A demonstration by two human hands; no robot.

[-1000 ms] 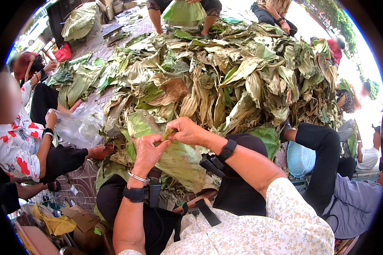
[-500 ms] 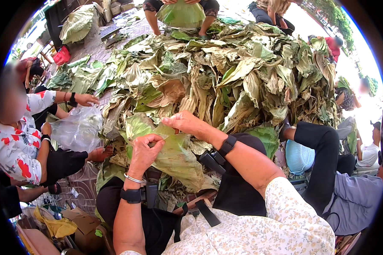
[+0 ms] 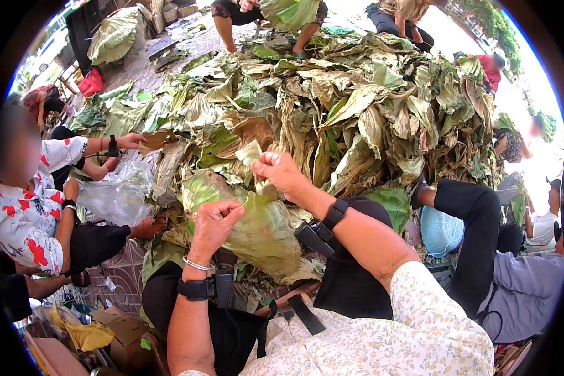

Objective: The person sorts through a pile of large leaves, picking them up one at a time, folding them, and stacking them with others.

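My left hand (image 3: 214,224) is closed in a pinch at the near side of a large yellow-green lotus leaf (image 3: 263,241), which spreads over my lap. Higher up and to the right, my right hand (image 3: 283,175) pinches a small pale piece of leaf (image 3: 250,154) between thumb and fingers. Below that hand, the big leaf's upper edge looks ragged. Fingertips hide the exact spots where each hand grips. A heap of dry, crumpled lotus leaves (image 3: 357,113) rises just beyond my hands.
At left a person in a red-patterned shirt (image 3: 28,219) holds a brown leaf, beside a clear plastic bag (image 3: 116,194). A cardboard box (image 3: 122,332) stands lower left. At right are a blue rounded thing (image 3: 440,230) and a neighbour's bent leg (image 3: 473,244). Others sit beyond the heap.
My right hand has shifted slightly right and up, and a small pale leaf piece now stands up from its fingers. The person at left now holds a brown leaf.
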